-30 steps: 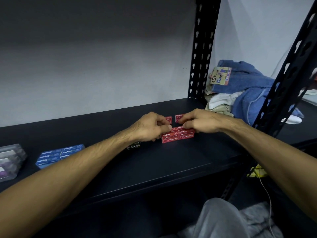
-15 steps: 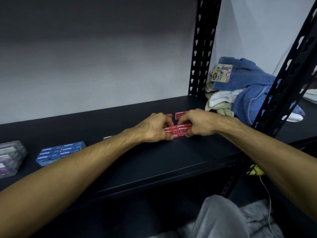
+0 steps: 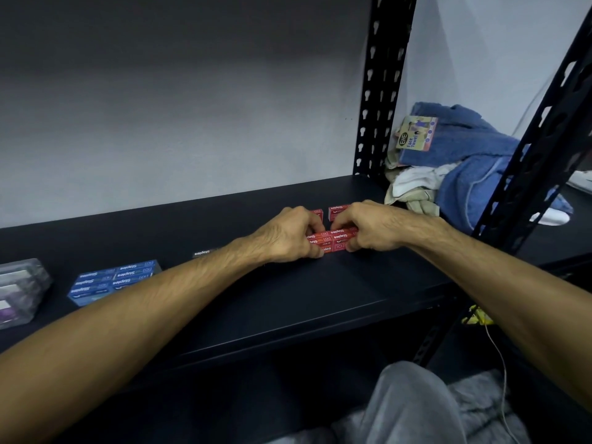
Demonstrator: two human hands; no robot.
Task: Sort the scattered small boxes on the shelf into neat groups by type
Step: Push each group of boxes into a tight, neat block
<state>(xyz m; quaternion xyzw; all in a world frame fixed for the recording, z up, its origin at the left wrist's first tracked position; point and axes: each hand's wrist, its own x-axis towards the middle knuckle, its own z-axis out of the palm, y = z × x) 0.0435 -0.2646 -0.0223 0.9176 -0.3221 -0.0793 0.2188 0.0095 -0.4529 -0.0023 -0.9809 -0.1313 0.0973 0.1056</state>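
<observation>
**Both hands on the red staple boxes**

The left hand (image 3: 285,233) and right hand (image 3: 373,227) pinch a tight block of red staple boxes (image 3: 333,241) from either side, fingers curled on its ends. Two more red boxes (image 3: 338,210) sit just behind, partly hidden by knuckles. On the matte black shelf (image 3: 288,299), left — a black staples box (image 3: 201,253), flat blue staple boxes (image 3: 115,280), translucent cases (image 3: 19,290). Right, past the perforated post (image 3: 381,91) — rumpled blue towels (image 3: 464,155).

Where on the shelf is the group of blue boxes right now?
In the head view, the blue boxes lie at the shelf's left, between the clear cases at the far left edge and the left forearm, well apart from the red boxes.
</observation>
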